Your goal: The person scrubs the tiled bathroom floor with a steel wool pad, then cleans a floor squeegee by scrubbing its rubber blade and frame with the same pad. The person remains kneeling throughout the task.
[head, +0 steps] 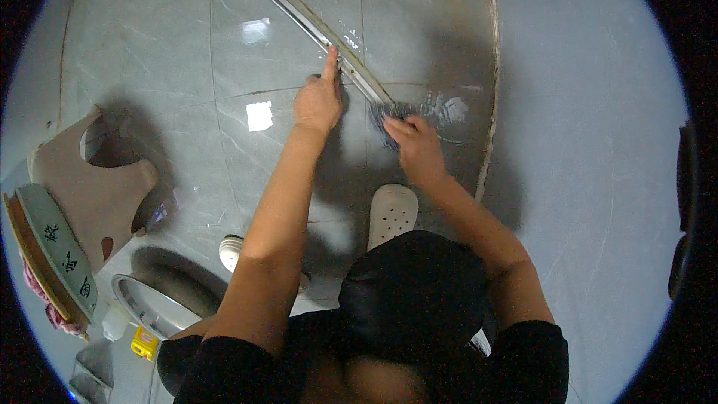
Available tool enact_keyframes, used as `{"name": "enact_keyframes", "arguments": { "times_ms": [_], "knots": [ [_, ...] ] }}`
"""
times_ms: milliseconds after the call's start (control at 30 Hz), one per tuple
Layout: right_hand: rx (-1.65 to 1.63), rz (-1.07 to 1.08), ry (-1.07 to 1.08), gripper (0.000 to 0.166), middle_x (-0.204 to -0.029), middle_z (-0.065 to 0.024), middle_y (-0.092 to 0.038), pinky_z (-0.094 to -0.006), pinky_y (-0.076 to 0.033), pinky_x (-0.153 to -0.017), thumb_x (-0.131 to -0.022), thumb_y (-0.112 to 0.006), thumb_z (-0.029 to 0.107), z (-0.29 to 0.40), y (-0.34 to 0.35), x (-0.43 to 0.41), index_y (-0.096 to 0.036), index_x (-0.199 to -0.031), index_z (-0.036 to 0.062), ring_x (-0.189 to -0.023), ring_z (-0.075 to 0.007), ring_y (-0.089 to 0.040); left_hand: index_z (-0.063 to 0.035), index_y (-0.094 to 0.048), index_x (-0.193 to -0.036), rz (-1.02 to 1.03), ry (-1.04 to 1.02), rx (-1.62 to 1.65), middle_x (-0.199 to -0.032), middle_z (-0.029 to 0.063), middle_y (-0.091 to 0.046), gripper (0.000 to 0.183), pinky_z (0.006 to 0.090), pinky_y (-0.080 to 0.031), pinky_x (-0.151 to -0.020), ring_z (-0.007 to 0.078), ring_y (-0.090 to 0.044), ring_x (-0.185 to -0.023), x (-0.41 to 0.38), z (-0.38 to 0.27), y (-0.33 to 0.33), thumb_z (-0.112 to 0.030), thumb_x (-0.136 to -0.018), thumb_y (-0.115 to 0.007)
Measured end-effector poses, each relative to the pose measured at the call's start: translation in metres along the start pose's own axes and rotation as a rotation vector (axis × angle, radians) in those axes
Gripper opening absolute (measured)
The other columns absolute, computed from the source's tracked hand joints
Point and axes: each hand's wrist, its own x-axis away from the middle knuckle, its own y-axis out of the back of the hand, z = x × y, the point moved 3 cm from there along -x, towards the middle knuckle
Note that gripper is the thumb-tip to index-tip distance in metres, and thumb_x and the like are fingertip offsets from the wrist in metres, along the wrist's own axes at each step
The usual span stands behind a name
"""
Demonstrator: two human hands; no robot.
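A long metal strip (359, 81) with a yellowed edge lies diagonally across the grey tiled floor. My left hand (320, 102) is at its middle, the index finger extended onto it; whether the other fingers grip anything is hidden. In my right hand (418, 146) is a dark, fuzzy scrubbing pad (386, 123), pressed at the strip's lower end. White suds or wet smears (451, 108) show on the tile to the right of the pad. A few white specks also lie beside the strip's middle.
At the left stand a brown plastic stool (90, 179), a green panel with writing (53, 241), a metal basin (154, 306) and a yellow box (144, 342). A pale clog (392, 210) is below my hands. A raised, worn edge (493, 78) runs along the right.
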Motion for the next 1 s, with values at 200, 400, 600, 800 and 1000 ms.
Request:
{"name": "enact_keyframes", "arguments": {
  "times_ms": [200,400,600,800,1000],
  "knots": [
    [0.025,-0.222,0.011,0.047,-0.128,-0.0016,-0.052,-0.0393,-0.043,-0.089,-0.072,-0.055,0.005,0.01,-0.025,-0.074,-0.056,-0.119,0.0059,-0.103,-0.027,-0.05,-0.0307,-0.014,-0.145,0.044,0.035,-0.023,-0.094,0.0235,-0.06,0.063,0.0462,-0.05,-0.071,0.0384,-0.063,-0.082,0.0,-0.013,0.002,-0.022,-0.091,-0.045],
    [-0.551,0.025,-0.828,0.044,-0.126,-0.01,-0.053,-0.0414,-0.041,-0.093,-0.079,-0.054,0.002,-0.047,0.005,0.057,-0.053,-0.123,0.0064,-0.109,-0.0348,-0.049,-0.0298,-0.013,-0.145,-0.015,-0.001,-0.054,-0.088,0.0218,-0.061,0.062,0.0459,-0.05,-0.069,0.0364,-0.063,-0.077,0.001,0.007,0.001,-0.024,-0.092,-0.044],
    [0.045,-0.33,-0.504,0.051,-0.123,-0.017,-0.055,-0.0417,-0.037,-0.097,-0.077,-0.047,-0.009,-0.105,0.061,0.083,-0.05,-0.126,0.0054,-0.109,-0.0352,-0.05,-0.0287,-0.013,-0.145,-0.061,-0.025,-0.071,-0.083,0.022,-0.062,0.065,0.0452,-0.05,-0.067,0.0368,-0.063,-0.073,-0.005,0.003,-0.006,-0.025,-0.091,-0.048],
    [-0.166,-0.642,-0.582,0.052,-0.122,-0.0158,-0.055,-0.0394,-0.037,-0.099,-0.078,-0.046,-0.008,-0.073,0.05,0.061,-0.05,-0.128,0.0068,-0.109,-0.0323,-0.05,-0.0232,-0.022,-0.143,0.002,-0.107,0.218,-0.091,0.0262,-0.063,0.063,0.0485,-0.047,-0.07,0.0436,-0.061,-0.081,0.013,-0.007,0.023,-0.019,-0.089,-0.054],
    [-0.291,-0.681,-0.74,0.047,-0.122,-0.0144,-0.055,-0.0367,-0.037,-0.098,-0.081,-0.045,-0.006,-0.086,0.053,0.058,-0.052,-0.126,0.0056,-0.109,-0.0299,-0.051,-0.02,-0.031,-0.141,0.089,-0.236,0.713,-0.066,0.0076,-0.056,0.054,0.0313,-0.04,-0.046,0.0208,-0.053,-0.052,0.017,-0.03,0.094,-0.022,-0.092,-0.053]
  ]
}}
